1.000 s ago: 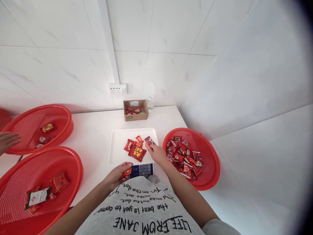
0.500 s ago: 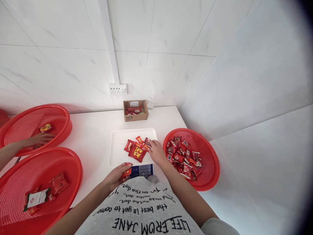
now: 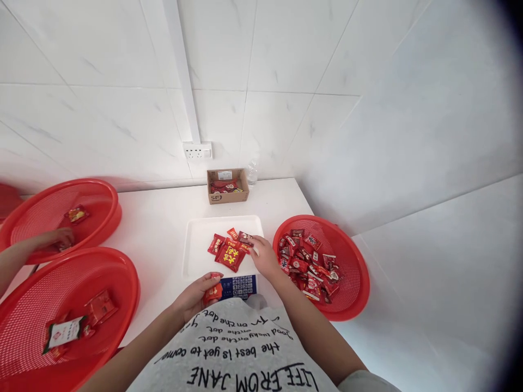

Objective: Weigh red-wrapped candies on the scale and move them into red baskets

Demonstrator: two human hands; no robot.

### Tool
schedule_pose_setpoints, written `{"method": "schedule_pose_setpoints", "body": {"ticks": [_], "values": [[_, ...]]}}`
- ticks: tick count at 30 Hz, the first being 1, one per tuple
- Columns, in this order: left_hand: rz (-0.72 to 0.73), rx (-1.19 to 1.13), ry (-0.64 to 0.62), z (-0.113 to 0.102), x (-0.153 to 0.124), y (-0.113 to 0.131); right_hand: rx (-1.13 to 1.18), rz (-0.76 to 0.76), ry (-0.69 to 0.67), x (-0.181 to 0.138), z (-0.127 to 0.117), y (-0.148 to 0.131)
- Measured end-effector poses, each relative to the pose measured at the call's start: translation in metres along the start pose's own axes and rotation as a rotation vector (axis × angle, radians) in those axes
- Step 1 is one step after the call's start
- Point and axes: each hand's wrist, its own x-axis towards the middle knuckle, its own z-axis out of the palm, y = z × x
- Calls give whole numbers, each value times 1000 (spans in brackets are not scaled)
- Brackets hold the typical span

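Note:
My left hand (image 3: 199,292) is closed on a small orange-red packet (image 3: 213,293), beside the dark blue keypad (image 3: 239,287) of what looks like a scale. Over the right side of the white tray (image 3: 194,256), the fingers of my right hand (image 3: 263,256) pinch a small dark red packet (image 3: 245,238). Just left of that hand, a larger red packet with yellow characters (image 3: 229,256) lies on the tray, with smaller red packets (image 3: 216,244) against it.
A red basket (image 3: 363,288) full of small packets stands at right. At left are two more red baskets (image 3: 133,283) (image 3: 116,204); another person's hand (image 3: 61,238) is inside the farther one. A cardboard box (image 3: 226,197) with packets and a clear plastic bottle (image 3: 253,173) stand by the wall.
My right hand has shifted slightly right, and the dark red packet in its fingers shows more plainly. The orange-red packet in my left hand is turned more into view. The other person's hand has drawn back left.

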Motion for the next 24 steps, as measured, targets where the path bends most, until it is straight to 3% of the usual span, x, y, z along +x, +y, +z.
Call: {"method": "schedule_pose_setpoints", "body": {"ticks": [4,6,9,12,16,20,24], "values": [[10,-74,-63,4,-8,5,72,129,218,-19,-25,29],[-13,-106,-62,7,-10,7,35,265,238,-32,-37,52],[-43,-102,-52,12,-9,10,-113,434,39,-54,-45,83],[-19,-89,-89,17,-5,9,-306,491,-219,-71,-45,103],[-17,-61,-83,25,-1,8,-442,542,-322,-73,-44,110],[-10,-23,-63,30,-1,8,-438,528,-192,-66,-48,114],[-2,-25,-47,29,0,5,-219,563,15,-60,-60,127]]}}
